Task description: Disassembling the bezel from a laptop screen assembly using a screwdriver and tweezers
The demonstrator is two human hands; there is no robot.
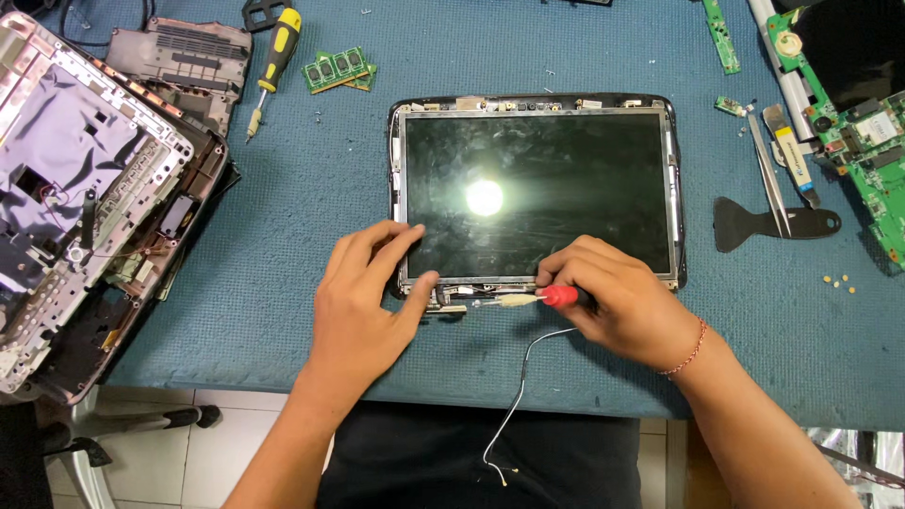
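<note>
A bare laptop screen panel [537, 188] in its dark back cover lies flat on the blue mat. My left hand [363, 297] rests on the panel's near left corner, fingers spread, thumb pressing the lower frame. My right hand [617, 297] grips a small red-handled screwdriver [542, 298], held sideways with its tip pointing left at the hinge bracket [448, 302] on the panel's lower edge. A thin white cable [518, 396] trails from under that hand off the table edge.
An opened laptop base [85, 198] sits at the left. A yellow-handled screwdriver [273, 66] and green memory sticks [337, 68] lie behind. Tweezers [768, 174], a black pry tool [773, 224] and a green circuit board [853, 123] are at the right.
</note>
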